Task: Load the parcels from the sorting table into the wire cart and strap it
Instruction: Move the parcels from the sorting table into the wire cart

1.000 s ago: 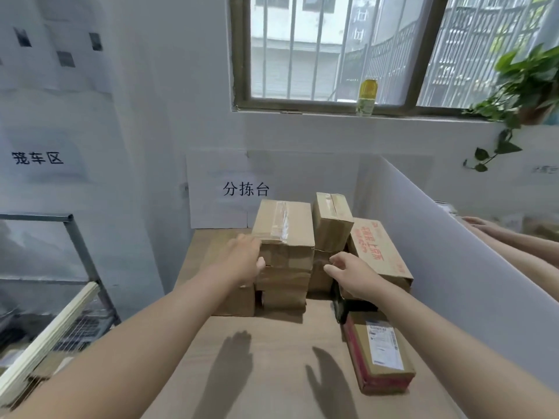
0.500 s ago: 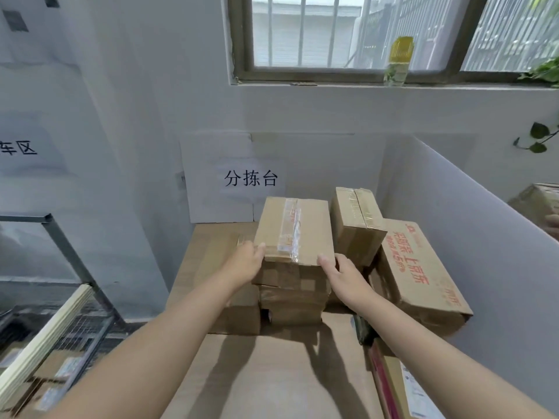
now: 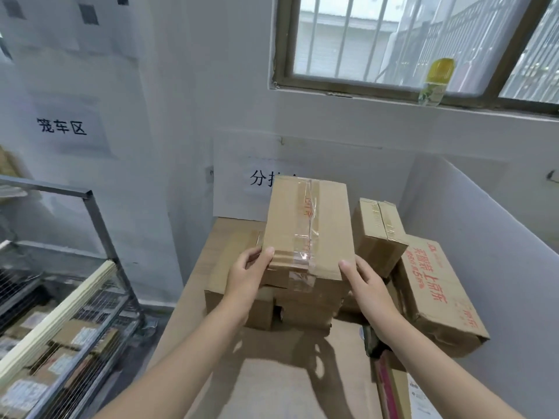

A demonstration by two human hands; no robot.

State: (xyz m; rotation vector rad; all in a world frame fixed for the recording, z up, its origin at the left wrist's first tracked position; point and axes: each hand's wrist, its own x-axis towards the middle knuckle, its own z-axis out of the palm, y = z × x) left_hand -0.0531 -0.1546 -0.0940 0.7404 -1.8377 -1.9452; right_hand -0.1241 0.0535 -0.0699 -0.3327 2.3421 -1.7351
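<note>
A brown taped parcel [image 3: 308, 225] is lifted a little off the stack on the sorting table [image 3: 290, 367]. My left hand [image 3: 246, 275] grips its near left corner, thumb on top. My right hand [image 3: 364, 281] grips the near right corner the same way. Under it lie more brown parcels [image 3: 305, 306]. A small taped box [image 3: 378, 234] stands to the right, and a larger box with red print [image 3: 438, 297] leans beside it. The wire cart [image 3: 90, 300] stands at the left with several parcels inside.
A white partition [image 3: 490, 237] walls the table's right side. A red-edged parcel [image 3: 393, 385] lies at the table's near right. A pale bar [image 3: 54, 316] slants across the cart's top. A bottle [image 3: 435, 81] stands on the window sill.
Both hands closed on the top parcel's near corners and raised it off the stack. The view swung left, bringing more of the cart into sight.
</note>
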